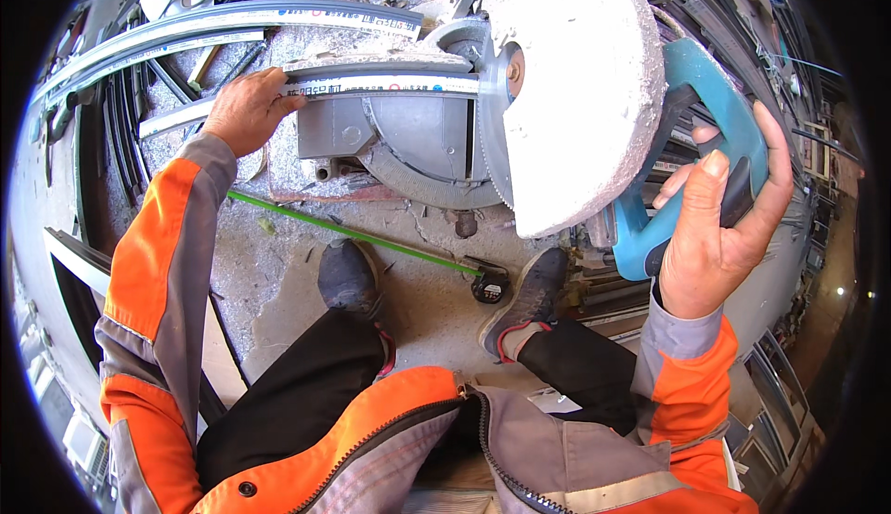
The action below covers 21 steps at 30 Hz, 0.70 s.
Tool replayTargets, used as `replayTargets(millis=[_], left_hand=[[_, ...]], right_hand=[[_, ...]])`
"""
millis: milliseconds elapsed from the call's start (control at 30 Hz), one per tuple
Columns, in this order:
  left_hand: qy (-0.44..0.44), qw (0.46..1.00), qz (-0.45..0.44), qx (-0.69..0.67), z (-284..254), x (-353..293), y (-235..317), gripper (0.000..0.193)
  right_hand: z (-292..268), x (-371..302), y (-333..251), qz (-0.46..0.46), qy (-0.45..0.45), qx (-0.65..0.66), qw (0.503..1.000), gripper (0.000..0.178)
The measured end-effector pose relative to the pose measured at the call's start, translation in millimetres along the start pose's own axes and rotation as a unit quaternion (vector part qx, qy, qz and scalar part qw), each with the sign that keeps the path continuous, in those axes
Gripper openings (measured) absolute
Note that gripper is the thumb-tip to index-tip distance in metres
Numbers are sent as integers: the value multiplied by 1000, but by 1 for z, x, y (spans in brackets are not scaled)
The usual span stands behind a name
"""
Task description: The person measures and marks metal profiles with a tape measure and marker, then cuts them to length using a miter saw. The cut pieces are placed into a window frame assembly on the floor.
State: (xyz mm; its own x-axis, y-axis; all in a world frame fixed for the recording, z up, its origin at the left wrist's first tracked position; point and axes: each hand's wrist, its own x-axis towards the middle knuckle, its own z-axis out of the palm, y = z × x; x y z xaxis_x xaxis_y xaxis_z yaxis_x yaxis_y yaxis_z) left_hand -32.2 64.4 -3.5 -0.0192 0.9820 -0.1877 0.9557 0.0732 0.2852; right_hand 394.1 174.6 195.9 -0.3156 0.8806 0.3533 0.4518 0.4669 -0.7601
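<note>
A mitre saw [432,129] stands on the floor in front of me, its round blade guard [585,87] coated in white dust. My left hand [246,113] is closed on a long grey metal profile [390,83], which lies across the saw bed and carries a printed white film strip. The profile's right end reaches the toothed saw blade [496,133], well apart from my left fingers. At the right, my right hand [719,226] wraps round the teal saw handle [719,87], its fingers passing through the loop. Whether a finger presses the trigger is hidden.
A green tape measure [371,238] lies pulled out on the floor, its black case [490,286] between my shoes. More profiles [232,26] lie beyond my left hand. Stacks of metal lengths [603,314] crowd the right side. Pale dust and offcuts cover the floor round the saw.
</note>
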Motion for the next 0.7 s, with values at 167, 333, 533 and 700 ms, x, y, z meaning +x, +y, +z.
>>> replayTargets(millis=[167,333,533,700], left_hand=[[16,999,16,-28,0,-1,2,42],[9,1000,14,-10,0,-2,1,41],[6,1000,12,-1,0,-2,4,40],[22,999,24,-9,1,-3,3,40]], right_hand=[[-1,0,1,-4,-3,-4,1000,50],[1,2,0,-12,2,0,1000,50],[-3,2,6,-22,-11,-19,1000,50],[-5,2,7,-28,-16,-22,999,50]])
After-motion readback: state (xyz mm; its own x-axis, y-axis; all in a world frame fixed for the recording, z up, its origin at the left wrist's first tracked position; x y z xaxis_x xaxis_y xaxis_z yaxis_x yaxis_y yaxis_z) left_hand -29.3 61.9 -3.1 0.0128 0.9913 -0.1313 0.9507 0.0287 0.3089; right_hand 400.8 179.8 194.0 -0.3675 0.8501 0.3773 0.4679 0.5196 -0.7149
